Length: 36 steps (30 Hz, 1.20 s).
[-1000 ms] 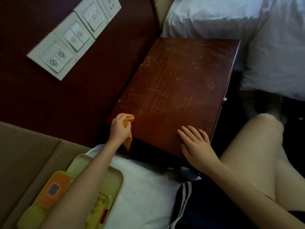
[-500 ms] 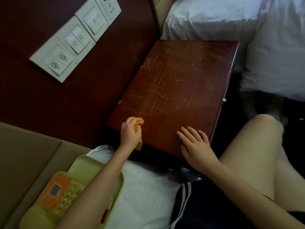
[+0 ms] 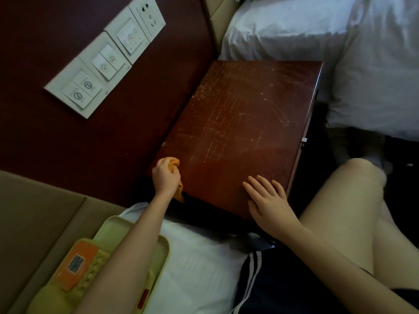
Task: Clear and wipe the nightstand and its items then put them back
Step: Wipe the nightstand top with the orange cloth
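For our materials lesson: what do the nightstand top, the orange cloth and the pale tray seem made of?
The nightstand top: likely varnished dark red-brown wood; glossy, with pale scratches. The cloth: soft fabric; it bunches and droops over the edge. The tray: probably pale yellow plastic; smooth, with a rounded moulded rim.

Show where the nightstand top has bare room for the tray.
Nightstand top is bare across its middle and far half, between wall panel and bed. Crowded only along the near edge: left hand gripping orange cloth, right hand flat.
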Each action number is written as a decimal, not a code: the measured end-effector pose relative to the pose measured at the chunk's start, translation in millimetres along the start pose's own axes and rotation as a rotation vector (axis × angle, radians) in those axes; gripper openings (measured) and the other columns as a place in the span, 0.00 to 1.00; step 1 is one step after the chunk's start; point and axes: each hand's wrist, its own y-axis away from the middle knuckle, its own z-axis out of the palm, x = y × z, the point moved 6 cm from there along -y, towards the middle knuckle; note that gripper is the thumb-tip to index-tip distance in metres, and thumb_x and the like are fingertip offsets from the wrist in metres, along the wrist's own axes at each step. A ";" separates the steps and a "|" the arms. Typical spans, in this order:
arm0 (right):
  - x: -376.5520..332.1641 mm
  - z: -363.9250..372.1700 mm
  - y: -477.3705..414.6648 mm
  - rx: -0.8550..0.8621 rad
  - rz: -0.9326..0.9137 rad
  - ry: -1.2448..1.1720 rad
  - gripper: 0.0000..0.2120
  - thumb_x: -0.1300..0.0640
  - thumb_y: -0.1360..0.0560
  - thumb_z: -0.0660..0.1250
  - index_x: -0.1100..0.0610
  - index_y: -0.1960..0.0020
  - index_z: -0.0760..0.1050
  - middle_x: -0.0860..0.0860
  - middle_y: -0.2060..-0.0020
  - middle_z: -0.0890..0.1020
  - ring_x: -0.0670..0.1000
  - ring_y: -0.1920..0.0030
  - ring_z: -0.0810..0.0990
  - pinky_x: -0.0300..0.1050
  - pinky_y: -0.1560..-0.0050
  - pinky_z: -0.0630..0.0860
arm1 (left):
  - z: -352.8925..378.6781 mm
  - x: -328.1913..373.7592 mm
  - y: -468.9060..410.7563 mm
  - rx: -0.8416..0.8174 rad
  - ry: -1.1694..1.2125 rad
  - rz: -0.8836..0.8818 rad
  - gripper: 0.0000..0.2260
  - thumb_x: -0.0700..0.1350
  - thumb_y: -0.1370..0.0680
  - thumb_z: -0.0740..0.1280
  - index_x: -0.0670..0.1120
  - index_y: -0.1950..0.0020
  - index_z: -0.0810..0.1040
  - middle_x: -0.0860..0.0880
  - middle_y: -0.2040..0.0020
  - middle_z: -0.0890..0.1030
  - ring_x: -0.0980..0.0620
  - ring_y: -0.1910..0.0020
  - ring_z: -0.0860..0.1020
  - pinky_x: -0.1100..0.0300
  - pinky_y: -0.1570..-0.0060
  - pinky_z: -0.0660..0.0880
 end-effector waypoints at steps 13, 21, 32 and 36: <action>-3.4 -6.7 2.5 0.019 -0.008 -0.034 0.23 0.56 0.22 0.60 0.56 0.28 0.63 0.53 0.28 0.63 0.56 0.26 0.57 0.55 0.29 0.47 | 13.9 15.9 15.6 -0.114 -0.001 0.153 0.09 0.38 0.23 0.62 0.49 0.48 0.78 0.52 0.43 0.75 0.50 0.45 0.70 0.58 0.49 0.70; -6.0 -9.6 2.1 0.062 -0.017 -0.046 0.22 0.59 0.24 0.64 0.59 0.31 0.68 0.56 0.31 0.69 0.60 0.29 0.64 0.59 0.31 0.54 | 14.0 22.7 14.3 -0.051 -0.086 0.159 0.10 0.38 0.24 0.61 0.48 0.47 0.77 0.50 0.41 0.75 0.48 0.46 0.70 0.61 0.51 0.65; -5.6 -14.5 4.4 0.104 -0.012 -0.024 0.22 0.61 0.28 0.68 0.61 0.34 0.72 0.58 0.35 0.74 0.62 0.33 0.70 0.62 0.34 0.61 | 13.0 17.6 8.3 -0.107 -0.059 0.190 0.10 0.39 0.23 0.62 0.49 0.46 0.78 0.51 0.41 0.75 0.48 0.45 0.71 0.60 0.50 0.67; -5.2 -14.8 3.5 0.114 -0.002 -0.020 0.22 0.61 0.28 0.68 0.61 0.34 0.72 0.58 0.35 0.74 0.62 0.33 0.69 0.62 0.34 0.61 | 4.7 3.6 -0.7 0.005 -0.037 0.037 0.09 0.38 0.24 0.62 0.48 0.48 0.79 0.49 0.41 0.76 0.46 0.44 0.72 0.61 0.50 0.67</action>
